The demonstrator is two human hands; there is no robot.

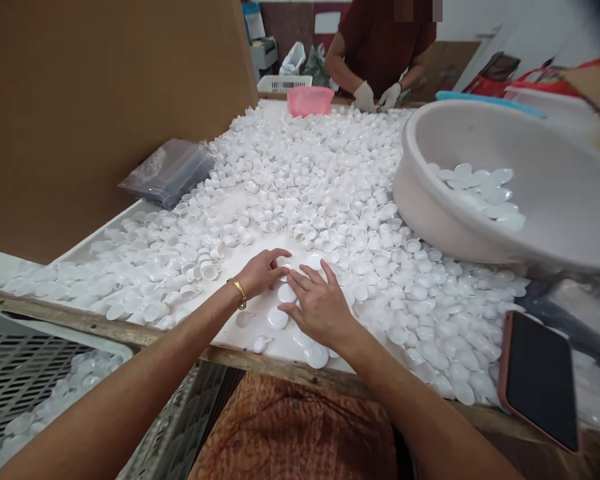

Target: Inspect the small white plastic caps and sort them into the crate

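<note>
My left hand, with a gold bangle at its wrist, is curled low over the table. A white plastic cap shows between its forefinger and thumb. Its other fingers are tucked under and partly hidden. Close beside it on the right, my right hand is open with fingers spread, palm down over several white pieces; its fingertips come up to the left thumb. A round white disc lies by the right thumb. Nearer the table edge lie another disc and a small piece with a loop.
A heap of white plastic pieces covers much of the table. At the right stand a big basin and a phone. A plastic-wrapped pack lies left; a pink tub and a co-worker's gloved hands are across the table.
</note>
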